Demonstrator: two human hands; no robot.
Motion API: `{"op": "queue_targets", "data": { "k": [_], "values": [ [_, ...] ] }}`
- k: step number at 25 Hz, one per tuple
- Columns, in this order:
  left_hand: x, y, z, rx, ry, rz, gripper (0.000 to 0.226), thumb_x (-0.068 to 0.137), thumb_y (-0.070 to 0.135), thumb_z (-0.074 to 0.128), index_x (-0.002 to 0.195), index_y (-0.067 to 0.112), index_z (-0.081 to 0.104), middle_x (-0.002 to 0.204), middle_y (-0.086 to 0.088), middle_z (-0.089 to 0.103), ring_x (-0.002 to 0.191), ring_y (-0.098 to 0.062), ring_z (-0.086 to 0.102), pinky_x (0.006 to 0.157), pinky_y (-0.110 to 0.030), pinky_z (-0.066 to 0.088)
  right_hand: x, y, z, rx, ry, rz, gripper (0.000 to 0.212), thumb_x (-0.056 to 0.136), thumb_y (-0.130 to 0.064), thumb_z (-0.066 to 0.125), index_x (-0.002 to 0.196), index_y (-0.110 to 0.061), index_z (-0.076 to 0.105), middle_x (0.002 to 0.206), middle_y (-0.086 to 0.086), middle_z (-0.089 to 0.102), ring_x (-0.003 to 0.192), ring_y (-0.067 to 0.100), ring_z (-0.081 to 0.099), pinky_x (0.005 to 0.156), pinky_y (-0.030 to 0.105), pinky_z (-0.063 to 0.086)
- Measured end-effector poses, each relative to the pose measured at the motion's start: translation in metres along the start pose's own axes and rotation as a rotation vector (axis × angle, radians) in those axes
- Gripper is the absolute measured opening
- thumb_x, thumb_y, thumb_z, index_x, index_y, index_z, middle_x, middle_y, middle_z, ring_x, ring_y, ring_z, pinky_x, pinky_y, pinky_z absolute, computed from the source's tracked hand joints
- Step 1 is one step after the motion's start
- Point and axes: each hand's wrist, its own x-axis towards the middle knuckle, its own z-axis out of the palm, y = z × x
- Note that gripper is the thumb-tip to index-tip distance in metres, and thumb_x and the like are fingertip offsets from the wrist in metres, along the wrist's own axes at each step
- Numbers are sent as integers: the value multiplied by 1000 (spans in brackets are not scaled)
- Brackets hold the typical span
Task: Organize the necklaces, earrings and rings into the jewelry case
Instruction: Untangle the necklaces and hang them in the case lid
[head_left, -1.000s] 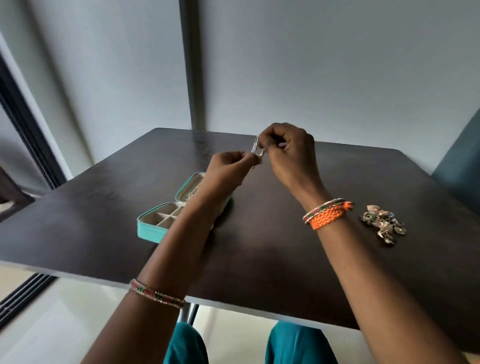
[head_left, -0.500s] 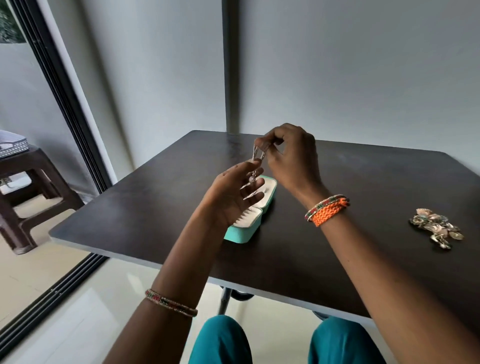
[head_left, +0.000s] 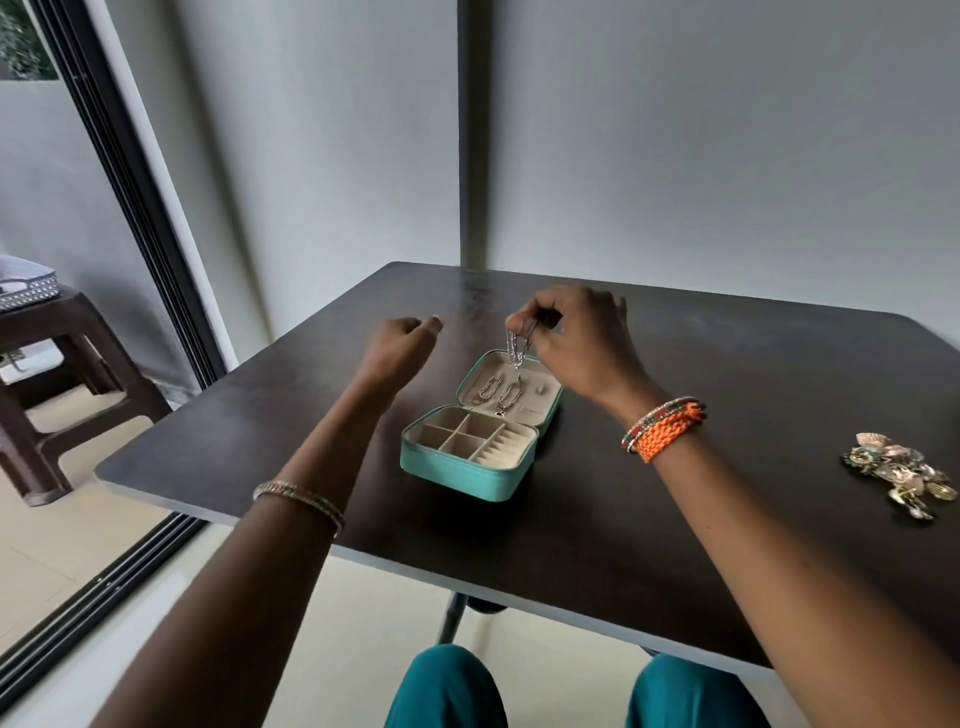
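Observation:
A teal jewelry case (head_left: 457, 475) lies open on the dark table (head_left: 727, 415), with its beige compartments toward me and its lid flat behind. My right hand (head_left: 576, 343) pinches a silver necklace (head_left: 514, 349) that dangles over the lid, where two chain loops (head_left: 497, 389) lie. My left hand (head_left: 397, 345) hovers to the left of the case, fingers loosely curled and holding nothing. A heap of gold earrings and rings (head_left: 901, 475) sits at the table's right side, apart from both hands.
A brown plastic stool (head_left: 57, 364) with a patterned tray (head_left: 26, 288) stands on the floor at the left, beside a dark sliding-door frame (head_left: 130, 197). The table's near edge (head_left: 467, 579) runs above my knees. A grey wall rises behind the table.
My left hand let go of the necklace and moved left, off the case. My right hand lowered the necklace over the open lid. The view turned left, uncovering the case.

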Motion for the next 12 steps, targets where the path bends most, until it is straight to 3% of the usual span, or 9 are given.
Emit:
{"op": "queue_targets", "data": {
  "k": [2,4,5,8,12],
  "values": [
    [14,-20,13,210,-144,-108,50,89,55,42,92,11,64,113,-23,61,117,-33,50,101,-38,35,-4,0,2,-54,-32,8,18,86,-39,63,77,-24,69,75,-7,68,80,14,61,78,30,23],
    [19,-27,24,373,-217,-180,55,96,56,31,113,15,65,144,-15,44,144,-34,14,115,-47,11,-6,1,1,-73,-37,16,19,87,-40,62,79,-25,70,71,-7,66,81,15,61,78,30,22],
    [18,-27,29,435,-209,-169,55,95,58,30,115,19,64,148,-10,38,146,-31,6,114,-47,6,-6,1,1,-77,-39,23,19,87,-40,62,79,-25,70,70,-7,66,81,15,62,80,30,22],
    [12,-34,38,512,-115,-57,53,94,59,33,111,22,66,148,-4,36,142,-23,13,112,-42,7,-11,1,-1,-88,-53,30,19,86,-39,63,78,-24,71,73,-7,68,81,16,62,85,32,26],
    [3,-43,37,483,-73,56,56,94,60,32,85,20,69,130,4,55,135,-24,25,108,-43,12,-16,-2,-2,-96,-48,23,19,85,-34,65,75,-21,73,75,-4,72,77,18,62,89,32,30]
  ]
}}
